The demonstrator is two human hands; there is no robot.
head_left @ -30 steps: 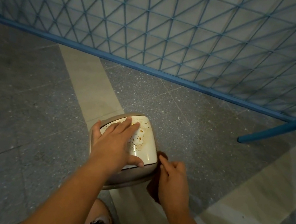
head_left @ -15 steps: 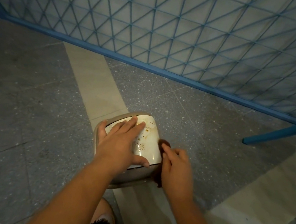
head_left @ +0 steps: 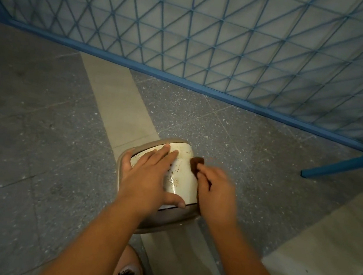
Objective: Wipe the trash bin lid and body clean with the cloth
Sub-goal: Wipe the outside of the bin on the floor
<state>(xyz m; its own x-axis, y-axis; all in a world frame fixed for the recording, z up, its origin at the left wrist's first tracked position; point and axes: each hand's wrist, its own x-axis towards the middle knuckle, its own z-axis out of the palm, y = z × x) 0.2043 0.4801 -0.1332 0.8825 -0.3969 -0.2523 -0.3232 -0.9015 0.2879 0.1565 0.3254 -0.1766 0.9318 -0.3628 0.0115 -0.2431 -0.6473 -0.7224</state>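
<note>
The trash bin (head_left: 181, 180) sits on the floor (head_left: 33, 137) directly below the person, its white spotted lid (head_left: 180, 173) facing up with the long axis running away from the body; the left hand (head_left: 148, 177) lies flat on the lid's near-left part, fingers straight and spread, thumb hooked over the near edge, steadying it; the right hand (head_left: 215, 190) is just beside the bin's right edge, fingers curled around a dark brown cloth (head_left: 196, 163), which shows only beyond the fingertips, touching the far-right corner of the lid; so the surface to wipe lies left of the right hand, and the right hand is the nearer one to the unwiped right side; the right hand is blurred, so its exact grip is hard to read; most of the cloth is hidden under it; the bin's body is largely covered by the lid and both hands; whether the brown specks on the lid are dirt or pattern, I cannot tell.
</note>
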